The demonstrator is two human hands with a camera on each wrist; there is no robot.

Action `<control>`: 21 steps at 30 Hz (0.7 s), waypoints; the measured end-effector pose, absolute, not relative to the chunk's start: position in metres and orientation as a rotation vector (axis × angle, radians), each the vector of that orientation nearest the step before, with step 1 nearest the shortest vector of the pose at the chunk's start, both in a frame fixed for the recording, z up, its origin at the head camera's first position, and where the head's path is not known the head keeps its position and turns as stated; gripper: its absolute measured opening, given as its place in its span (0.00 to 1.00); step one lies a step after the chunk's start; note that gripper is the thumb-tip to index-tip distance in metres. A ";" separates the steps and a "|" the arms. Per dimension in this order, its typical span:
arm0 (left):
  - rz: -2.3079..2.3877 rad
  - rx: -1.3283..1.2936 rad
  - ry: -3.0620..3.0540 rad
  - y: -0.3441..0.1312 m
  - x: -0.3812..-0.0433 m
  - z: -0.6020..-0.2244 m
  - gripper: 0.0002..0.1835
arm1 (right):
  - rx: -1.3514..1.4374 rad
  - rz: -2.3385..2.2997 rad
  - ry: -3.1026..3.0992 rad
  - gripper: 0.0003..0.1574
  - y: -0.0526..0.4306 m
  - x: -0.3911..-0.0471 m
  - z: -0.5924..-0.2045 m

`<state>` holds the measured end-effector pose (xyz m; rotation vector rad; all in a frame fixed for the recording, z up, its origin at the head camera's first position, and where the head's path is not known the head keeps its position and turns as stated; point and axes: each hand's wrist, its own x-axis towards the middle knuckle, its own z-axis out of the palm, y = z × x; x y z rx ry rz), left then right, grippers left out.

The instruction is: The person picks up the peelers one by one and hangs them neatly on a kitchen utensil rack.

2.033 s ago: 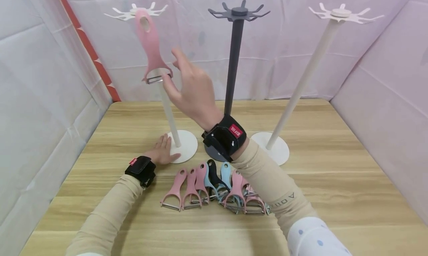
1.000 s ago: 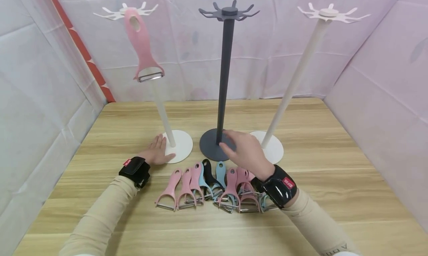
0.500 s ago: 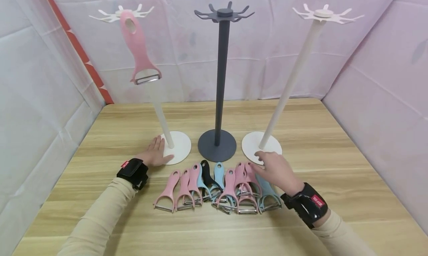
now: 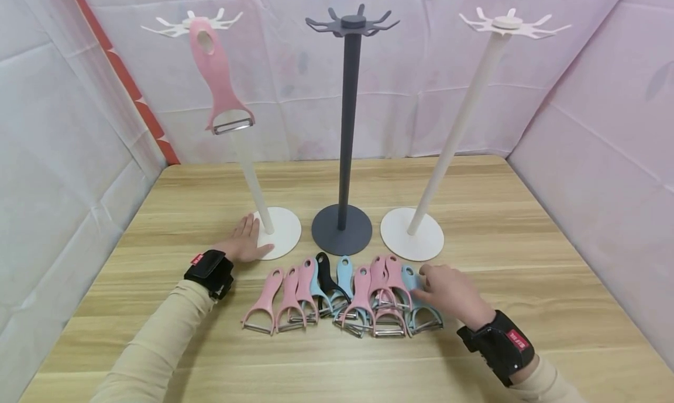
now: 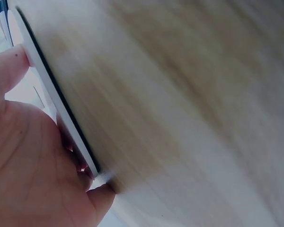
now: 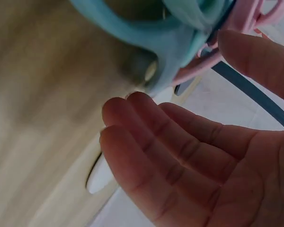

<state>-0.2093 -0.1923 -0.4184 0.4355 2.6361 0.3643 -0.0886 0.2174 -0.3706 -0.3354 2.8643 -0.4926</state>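
Observation:
My left hand lies with spread fingers on the round white base of the left stand; in the left wrist view the thumb and fingers sit at the rim of that base. A pink peeler hangs by its handle hole from the top of this stand. My right hand is at the right end of a row of peelers, its thumb over the handle of a blue peeler. In the right wrist view, gently bent fingers stand apart from the thumb, beside the blue handle.
Pink peelers, a black peeler and more blue ones overlap in front of the stands. A dark grey stand and a second white stand stand to the right, with pronged tops. Cloth walls enclose the wooden table.
My right hand has left the hanging pink peeler, come down past the grey stand and moved right to the blue peeler. My left hand stays on the base.

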 end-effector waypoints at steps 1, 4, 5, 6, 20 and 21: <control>0.353 0.433 2.634 -0.191 -0.209 -0.417 0.49 | -0.331 -0.485 2.857 0.13 0.217 -0.087 -0.372; 0.341 0.436 2.635 -0.189 -0.207 -0.412 0.47 | -0.322 -0.507 2.842 0.13 0.217 -0.085 -0.375; 0.341 0.434 2.636 -0.188 -0.206 -0.411 0.47 | -0.325 -0.512 2.843 0.13 0.216 -0.085 -0.376; 0.346 0.434 2.634 -0.188 -0.205 -0.409 0.46 | -0.327 -0.518 2.847 0.13 0.216 -0.085 -0.376; 0.327 0.434 2.613 -0.187 -0.203 -0.405 0.46 | -0.284 -0.637 2.826 0.14 0.216 -0.084 -0.380; 0.329 0.436 2.614 -0.188 -0.204 -0.407 0.47 | -0.283 -0.648 2.824 0.16 0.216 -0.084 -0.380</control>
